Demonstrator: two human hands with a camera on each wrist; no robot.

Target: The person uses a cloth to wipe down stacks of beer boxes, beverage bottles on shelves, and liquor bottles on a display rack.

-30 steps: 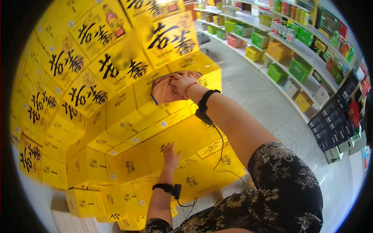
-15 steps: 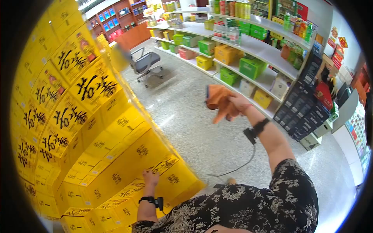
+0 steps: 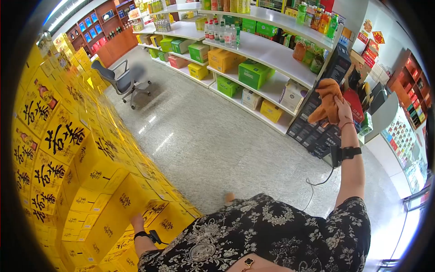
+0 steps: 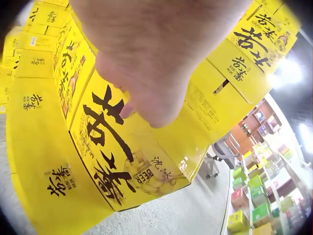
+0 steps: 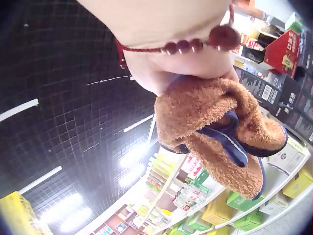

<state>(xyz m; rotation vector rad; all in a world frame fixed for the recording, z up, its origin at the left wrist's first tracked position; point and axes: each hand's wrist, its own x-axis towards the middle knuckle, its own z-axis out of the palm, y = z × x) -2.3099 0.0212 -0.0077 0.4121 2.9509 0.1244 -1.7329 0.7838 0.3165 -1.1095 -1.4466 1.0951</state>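
Cloth point(image 3: 328, 97): fuzzy terry-like pile, orange-brown, dark blue edging, soft irregular folds. Cartons point(image 3: 68, 136): printed yellow boxes, flat faces, straight edges, black characters, stacked in steps. Floor point(image 3: 199, 131) grey, speckled, shiny. Shelves point(image 3: 267, 49) white, smooth, with bottles and coloured boxes; dark boxes point(image 3: 312, 131) piled by their near end. Chair point(image 3: 121, 82) with grey seat, on the floor beyond the cartons.

Right arm stretched out to the person's right, raised over the floor, black band point(image 3: 350, 153) round the forearm, red bead bracelet point(image 5: 183, 47) at the wrist. Right hand point(image 3: 345, 111) has its grip pinching the cloth, bunched at one side; fingers mostly hidden by cloth in the right wrist view. Left arm lowered at the person's left, also banded. Left hand point(image 4: 146, 78) is by the cartons, in front of a large printed face in the left wrist view; fingers mostly out of sight, so can't tell if spread or pressed together, nor whether it touches.

Cloth is off any surface, held in the air; in the head view it overlaps the dark boxes at the shelves' right end. Looks crumpled, loose flaps hanging, navy border curling through the folds
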